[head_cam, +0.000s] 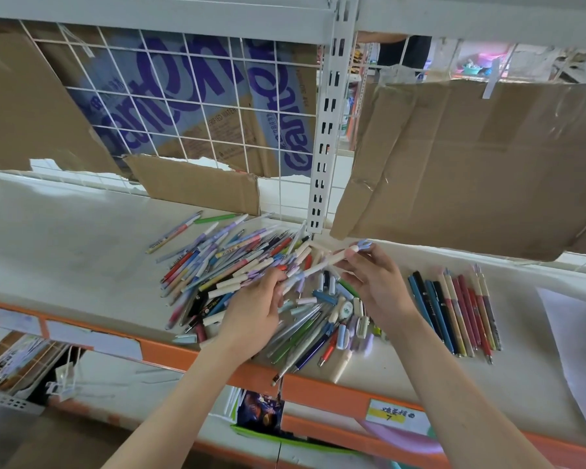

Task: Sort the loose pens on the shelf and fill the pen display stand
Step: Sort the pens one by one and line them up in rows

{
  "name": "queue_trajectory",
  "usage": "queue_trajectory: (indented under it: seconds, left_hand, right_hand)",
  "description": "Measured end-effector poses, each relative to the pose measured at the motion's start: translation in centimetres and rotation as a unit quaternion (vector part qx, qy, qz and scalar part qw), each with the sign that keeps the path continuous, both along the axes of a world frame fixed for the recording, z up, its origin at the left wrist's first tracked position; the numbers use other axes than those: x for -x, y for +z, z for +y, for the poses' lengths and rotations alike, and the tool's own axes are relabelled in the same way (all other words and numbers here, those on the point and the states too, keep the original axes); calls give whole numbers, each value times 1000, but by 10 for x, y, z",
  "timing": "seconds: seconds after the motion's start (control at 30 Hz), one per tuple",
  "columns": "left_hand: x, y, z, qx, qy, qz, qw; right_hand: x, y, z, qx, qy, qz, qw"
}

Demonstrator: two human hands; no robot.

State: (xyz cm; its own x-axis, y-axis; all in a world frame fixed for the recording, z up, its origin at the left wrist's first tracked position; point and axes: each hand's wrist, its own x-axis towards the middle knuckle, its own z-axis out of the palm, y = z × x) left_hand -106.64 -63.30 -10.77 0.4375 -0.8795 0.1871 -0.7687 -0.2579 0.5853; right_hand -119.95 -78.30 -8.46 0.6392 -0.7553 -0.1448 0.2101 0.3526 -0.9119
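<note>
shelf [65, 238] white top, orange front edge. far left of the pile: a few stray pens [173, 236] lying apart. main loose pen pile [224, 272] mid-shelf, mixed colours, jumbled at all angles, some caps loose on the near side. left hand [256, 308] sits on the pile's right part, fingers [278, 277] curled and pinching the lower end of a cream pen [318, 267]. pen runs up and right, tilted, to the right hand [376, 282]; its fingers narrow, pinching the top end by the pale blue cap [364, 245]. both hands on the same pen, above the pile. right of the hands: sorted row of pens [454, 309], dark blue, black, red and cream, lying side by side, near parallel, touching each other, apart from the pile. far right: white paper sheet [575, 343] on the shelf. behind: wire grid back panel [190, 96] with torn cardboard [471, 164]. no display stand in view that i can tell.
</note>
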Motion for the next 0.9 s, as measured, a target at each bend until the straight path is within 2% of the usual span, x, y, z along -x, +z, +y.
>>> queue_trajectory:
  seconds: [0.2,0.5,0.63,0.73,0.9]
  left_hand:
    - [8,4,-7,25,-13,-19,999]
    - [24,10,-22,72,62,74,993]
    - [33,9,-32,90,90,54,990]
    - [35,5,-35,67,72,34,995]
    - [24,10,-43,26,5,99,995]
  right_hand:
    - [-9,-5,15,62,11,43,997]
    - [-16,1,27,88,-23,13,996]
    - [-14,6,23,85,-37,6,996]
    - [-10,1,22,82,-52,28,995]
    - [-9,-5,24,108,-45,52,992]
